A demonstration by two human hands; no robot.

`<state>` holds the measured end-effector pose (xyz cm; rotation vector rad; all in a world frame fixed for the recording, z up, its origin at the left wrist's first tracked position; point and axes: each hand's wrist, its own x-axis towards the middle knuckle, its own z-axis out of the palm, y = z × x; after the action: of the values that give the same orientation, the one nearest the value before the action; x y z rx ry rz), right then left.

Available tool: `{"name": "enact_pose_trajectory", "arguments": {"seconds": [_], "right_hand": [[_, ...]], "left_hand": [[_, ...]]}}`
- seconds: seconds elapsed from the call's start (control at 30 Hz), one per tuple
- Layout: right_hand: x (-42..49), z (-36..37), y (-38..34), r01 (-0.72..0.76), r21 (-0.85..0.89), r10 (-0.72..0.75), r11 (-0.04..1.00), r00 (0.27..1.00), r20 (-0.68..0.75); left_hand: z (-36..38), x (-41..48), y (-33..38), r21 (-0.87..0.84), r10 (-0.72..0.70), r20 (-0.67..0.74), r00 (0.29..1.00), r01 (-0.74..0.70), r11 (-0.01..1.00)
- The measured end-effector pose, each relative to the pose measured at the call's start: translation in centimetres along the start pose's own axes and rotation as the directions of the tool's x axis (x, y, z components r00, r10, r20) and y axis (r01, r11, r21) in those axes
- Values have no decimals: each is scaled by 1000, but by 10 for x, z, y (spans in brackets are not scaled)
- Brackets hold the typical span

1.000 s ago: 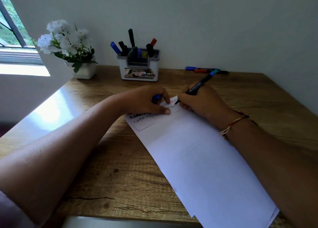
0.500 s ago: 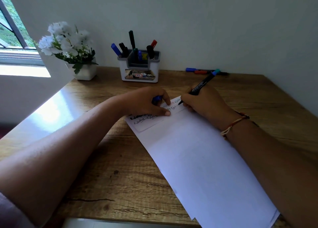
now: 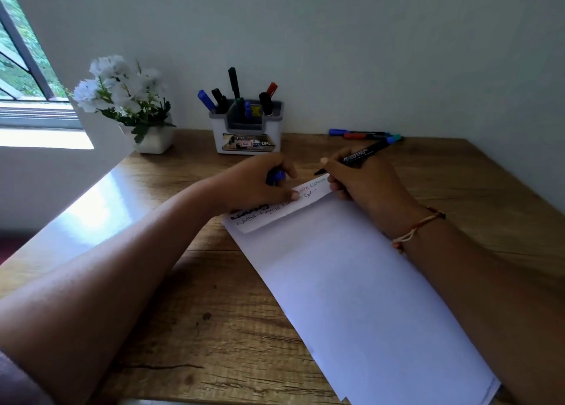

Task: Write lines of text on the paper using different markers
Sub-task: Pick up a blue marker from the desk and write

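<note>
A white sheet of paper (image 3: 351,285) lies slanted on the wooden desk (image 3: 195,306), with a few handwritten lines at its far end. My right hand (image 3: 363,184) grips a black marker (image 3: 363,152) with a teal end. Its tip hangs just past the paper's far edge, off the sheet. My left hand (image 3: 253,184) rests on the written lines, thumb pressed on the paper, fingers curled around a blue marker cap (image 3: 276,176).
A grey and white holder (image 3: 248,129) with several markers stands at the back by the wall. A blue and a red marker (image 3: 357,134) lie at the back right. A white flower pot (image 3: 153,138) sits back left near the window.
My right hand has lifted the marker tip from the writing and moved it up and right, past the paper's far edge. My left hand has stayed on the paper.
</note>
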<state>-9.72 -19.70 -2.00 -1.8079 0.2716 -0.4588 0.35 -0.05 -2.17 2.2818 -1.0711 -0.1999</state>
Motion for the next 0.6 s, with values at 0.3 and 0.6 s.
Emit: {"name": "enact_pose_trajectory", "arguments": {"seconds": [0.3, 0.6], "right_hand": [[-3, 1, -4, 144, 190, -165, 971, 981, 99], [-6, 2, -5, 170, 210, -205, 963, 966, 160]], "left_hand": [[-2, 1, 1, -44, 18, -159, 987, -25, 999], [-3, -1, 6, 39, 64, -168, 984, -58, 998]]}}
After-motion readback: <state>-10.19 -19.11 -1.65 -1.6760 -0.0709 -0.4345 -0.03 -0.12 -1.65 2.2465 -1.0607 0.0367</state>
